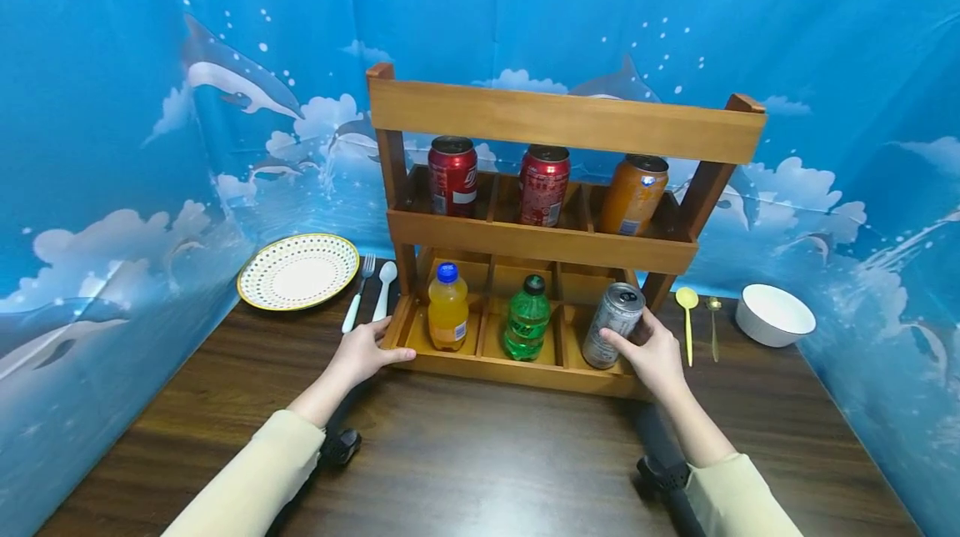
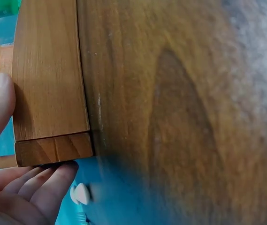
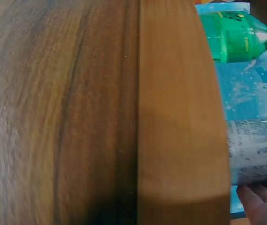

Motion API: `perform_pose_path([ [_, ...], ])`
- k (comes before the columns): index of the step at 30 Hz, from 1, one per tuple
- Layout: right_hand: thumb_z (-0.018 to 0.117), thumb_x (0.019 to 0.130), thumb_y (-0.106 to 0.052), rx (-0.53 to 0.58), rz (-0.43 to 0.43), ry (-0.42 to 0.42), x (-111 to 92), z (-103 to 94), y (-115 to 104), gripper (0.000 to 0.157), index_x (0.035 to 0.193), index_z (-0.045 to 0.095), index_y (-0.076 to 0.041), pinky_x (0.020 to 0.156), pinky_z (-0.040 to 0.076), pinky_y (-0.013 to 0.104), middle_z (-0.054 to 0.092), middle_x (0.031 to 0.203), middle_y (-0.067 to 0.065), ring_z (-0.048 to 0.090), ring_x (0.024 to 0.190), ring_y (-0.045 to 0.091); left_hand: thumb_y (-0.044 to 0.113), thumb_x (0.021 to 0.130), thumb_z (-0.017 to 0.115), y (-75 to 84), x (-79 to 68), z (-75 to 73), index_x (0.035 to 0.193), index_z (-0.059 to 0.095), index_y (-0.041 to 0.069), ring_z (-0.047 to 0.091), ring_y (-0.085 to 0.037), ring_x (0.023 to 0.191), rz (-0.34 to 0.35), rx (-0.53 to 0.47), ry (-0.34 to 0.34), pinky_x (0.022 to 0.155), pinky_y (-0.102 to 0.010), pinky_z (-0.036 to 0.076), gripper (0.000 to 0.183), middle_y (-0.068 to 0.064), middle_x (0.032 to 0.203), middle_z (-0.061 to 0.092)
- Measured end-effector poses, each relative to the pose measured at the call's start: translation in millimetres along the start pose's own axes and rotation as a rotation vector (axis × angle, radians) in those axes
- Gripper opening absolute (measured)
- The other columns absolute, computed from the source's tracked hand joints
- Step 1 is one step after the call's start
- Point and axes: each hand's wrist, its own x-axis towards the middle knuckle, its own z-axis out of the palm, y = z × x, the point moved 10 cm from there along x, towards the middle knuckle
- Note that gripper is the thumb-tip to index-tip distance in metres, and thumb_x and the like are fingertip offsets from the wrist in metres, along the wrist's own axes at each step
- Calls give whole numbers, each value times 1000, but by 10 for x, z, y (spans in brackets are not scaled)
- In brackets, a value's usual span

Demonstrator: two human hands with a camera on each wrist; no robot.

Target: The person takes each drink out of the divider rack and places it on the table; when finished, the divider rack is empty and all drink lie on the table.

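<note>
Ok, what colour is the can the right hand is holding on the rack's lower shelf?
Silver-grey with small dark print. The can, gripped by the right hand, shows best in the head view.

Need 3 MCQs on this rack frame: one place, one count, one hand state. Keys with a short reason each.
1. Where is the silver can?
A. lower shelf, right compartment
B. upper shelf
C. on the plate

2. How many cans stand on the upper shelf?
A. two
B. three
C. four

3. What is the left hand doing?
A. holding a fork
B. gripping the wooden rack's lower left corner
C. lying flat on the table

Answers: 1 A, the right hand holds it there. 2 B, two red and one orange. 3 B, thumb and fingers wrap the corner.
</note>
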Motion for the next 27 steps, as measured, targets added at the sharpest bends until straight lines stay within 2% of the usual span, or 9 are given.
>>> perform_pose_path([
  [5, 70, 68, -44, -32, 11, 145, -8, -154, 30, 53, 108, 61, -12, 74, 51, 33, 67, 100, 10, 63, 92, 21, 41, 68, 72, 28, 15, 51, 131, 37, -1, 49, -35, 112, -19, -30, 0, 92, -45, 41, 84, -24, 125, 47],
  [8, 73, 67, -39, -2, -3, 175, -39, -207, 16, 50, 106, 62, -11, 71, 52, 29, 67, 98, 11, 64, 90, 22, 40, 68, 72, 27, 7, 58, 132, 37, -1, 49, -34, 113, -35, -30, -1, 92, -45, 40, 83, -23, 125, 47],
  [11, 75, 67, -31, 89, -58, 199, -30, -279, 100, 48, 108, 62, -11, 68, 52, 25, 67, 98, 11, 65, 88, 18, 38, 68, 72, 28, 3, 49, 132, 37, -1, 49, -34, 112, -42, -29, -2, 92, -44, 41, 83, -23, 125, 48],
  [13, 76, 66, -24, 167, -105, 209, -19, -373, 183, 47, 109, 62, -12, 68, 52, 22, 67, 100, 8, 64, 88, 13, 39, 68, 72, 36, 4, 44, 131, 37, -3, 50, -34, 112, -36, -25, -5, 92, -44, 41, 83, -24, 124, 48],
  [15, 76, 67, -24, 165, -106, 223, -63, -517, 127, 48, 111, 61, -13, 68, 51, 17, 66, 102, 7, 64, 89, 8, 39, 68, 72, 38, 8, 42, 131, 38, -3, 49, -34, 112, -38, -29, -10, 92, -44, 41, 83, -24, 124, 48],
  [18, 75, 68, -24, 117, -61, 246, -192, -783, -79, 48, 112, 60, -12, 67, 49, 12, 65, 104, 9, 62, 87, 0, 40, 68, 72, 30, 17, 49, 131, 38, -2, 49, -34, 112, -35, -25, -18, 92, -45, 40, 83, -24, 124, 48],
  [20, 75, 67, -28, 36, 7, 274, -298, -969, -229, 48, 111, 61, -12, 65, 47, 8, 66, 101, 4, 60, 84, -7, 39, 68, 72, 11, 23, 50, 131, 38, -1, 49, -34, 113, -41, -26, -20, 93, -44, 40, 82, -23, 125, 48],
  [25, 77, 64, -27, -32, 66, 318, -424, -1292, -159, 47, 108, 63, -16, 62, 43, 3, 60, 87, -23, 53, 75, -19, 41, 69, 71, -23, 30, 35, 132, 36, -2, 47, -36, 114, -40, -10, -24, 94, -46, 38, 84, -25, 125, 47],
  [27, 77, 64, -27, -63, 69, 320, -466, -1363, -79, 48, 109, 62, -15, 61, 42, 2, 64, 89, -18, 51, 74, -21, 42, 69, 70, -34, 29, 29, 132, 35, -3, 46, -37, 114, -40, -5, -31, 94, -47, 38, 85, -26, 126, 46],
])
